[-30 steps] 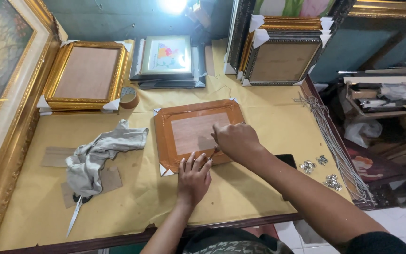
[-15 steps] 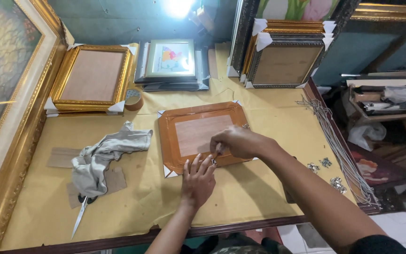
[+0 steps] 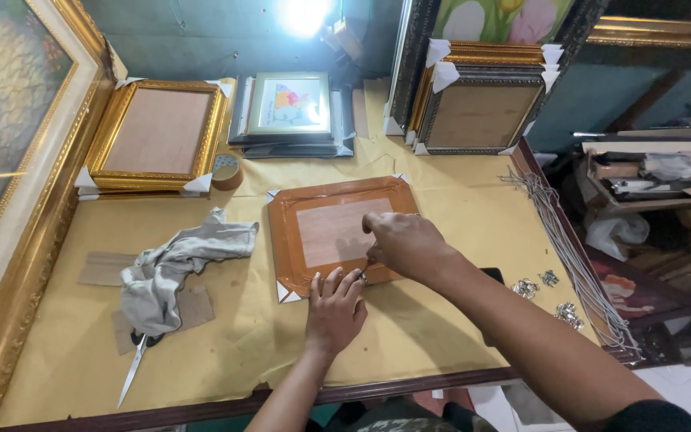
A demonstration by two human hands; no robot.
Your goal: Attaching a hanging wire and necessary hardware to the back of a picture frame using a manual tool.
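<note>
The left hand (image 3: 332,310) lay flat with spread fingers, holding nothing, its fingertips touching the near edge of the frame (image 3: 337,232). The frame lay face down at 12 o'clock from it. The right hand (image 3: 403,243) pinched a thin tool (image 3: 365,268) on that edge. The cloth (image 3: 173,268) lay at 9 o'clock.

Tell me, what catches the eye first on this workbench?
At the middle of the paper-covered table, two hands work at the near edge of a face-down frame sealed in brown tape: the left hand lies flat by it, the right hand pinches a small tool. Gilded frames ring the scene, one lying at the back left, and a grey cloth lies crumpled over scissors on the left.
</note>
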